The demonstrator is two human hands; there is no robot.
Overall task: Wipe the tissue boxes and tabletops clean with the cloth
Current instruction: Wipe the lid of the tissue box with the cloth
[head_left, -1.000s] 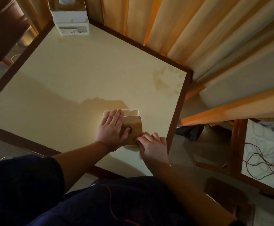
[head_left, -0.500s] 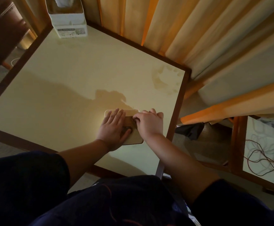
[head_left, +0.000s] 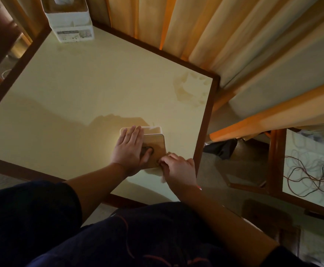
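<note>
A small tissue box with a wooden lid (head_left: 156, 145) and white sides stands near the right edge of the pale yellow tabletop (head_left: 91, 89). My left hand (head_left: 130, 149) lies flat on the lid's left half, fingers straight, thumb at the dark oval slot. My right hand (head_left: 178, 170) is at the box's near right corner with curled fingers, bunching a pale cloth (head_left: 163, 179) that shows only as a small edge under the hand. A second, larger white tissue box (head_left: 70, 22) stands at the table's far left corner.
Faint damp marks (head_left: 190, 89) show near the table's far right corner. Orange-beige curtains (head_left: 215, 35) hang just behind the table. To the right stands another wood-framed table carrying tangled cables (head_left: 311, 170). A dark item (head_left: 221, 149) lies on the floor between the tables.
My right hand swept from the box's near edge over the lid's far right part, then came back to the near right corner. My left hand stayed on the lid.
</note>
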